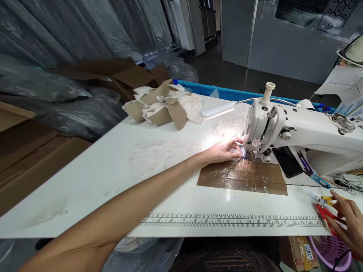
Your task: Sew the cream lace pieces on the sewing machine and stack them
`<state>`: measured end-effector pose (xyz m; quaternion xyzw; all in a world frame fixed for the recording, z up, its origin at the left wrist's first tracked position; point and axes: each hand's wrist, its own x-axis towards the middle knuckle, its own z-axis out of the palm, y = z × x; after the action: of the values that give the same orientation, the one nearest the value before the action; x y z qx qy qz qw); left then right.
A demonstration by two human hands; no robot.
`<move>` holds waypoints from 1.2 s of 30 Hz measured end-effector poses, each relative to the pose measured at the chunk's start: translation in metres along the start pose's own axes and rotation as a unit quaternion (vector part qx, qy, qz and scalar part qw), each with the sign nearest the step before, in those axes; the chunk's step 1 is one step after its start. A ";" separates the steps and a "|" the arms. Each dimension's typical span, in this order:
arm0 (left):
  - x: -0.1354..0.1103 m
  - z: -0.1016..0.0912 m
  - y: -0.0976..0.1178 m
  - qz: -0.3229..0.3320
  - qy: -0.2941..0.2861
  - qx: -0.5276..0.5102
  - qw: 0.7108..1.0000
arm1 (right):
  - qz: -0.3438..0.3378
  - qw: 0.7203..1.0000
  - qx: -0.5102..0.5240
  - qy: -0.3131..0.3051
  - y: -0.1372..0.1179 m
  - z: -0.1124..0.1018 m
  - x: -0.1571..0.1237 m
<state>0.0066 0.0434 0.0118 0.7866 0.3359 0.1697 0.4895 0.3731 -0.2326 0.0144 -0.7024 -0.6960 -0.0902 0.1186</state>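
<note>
My left hand (227,149) reaches across the table to the needle area of a white sewing machine (272,128). Its fingers are pinched together at white lace fabric (233,150) close to the presser foot (245,152). Over by the table's right edge, my right hand (348,219) has its fingers around the handles of small pliers (323,206), one handle red and one yellow. Brown tape (241,179) covers the table surface in front of the needle. A lit lamp (218,111) shines beside the machine head.
Lace pieces with brown card (163,105) are heaped at the back left. A black phone (287,161) and blue scissors (314,172) lie under the machine arm. A ruler strip (232,220) runs along the front edge. Cardboard boxes (42,166) stand left; a purple basket (330,251) sits below.
</note>
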 end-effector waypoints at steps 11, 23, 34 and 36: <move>-0.003 0.001 -0.009 0.049 -0.022 -0.046 0.998 | -0.138 0.985 -0.028 -0.103 -0.127 0.016 0.122; -0.001 0.001 -0.010 0.028 -0.012 -0.087 0.996 | -0.108 0.970 -0.133 -0.175 -0.169 0.022 0.162; -0.001 0.001 -0.008 0.010 0.011 -0.047 0.999 | -0.117 0.971 -0.095 -0.187 -0.174 0.022 0.168; -0.001 0.001 -0.008 0.007 0.013 -0.044 0.999 | -0.123 0.969 -0.095 -0.191 -0.176 0.022 0.168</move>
<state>0.0032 0.0446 0.0043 0.7647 0.3287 0.1975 0.5178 0.1992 -0.0651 0.0493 -0.6234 -0.7752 -0.0339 -0.0962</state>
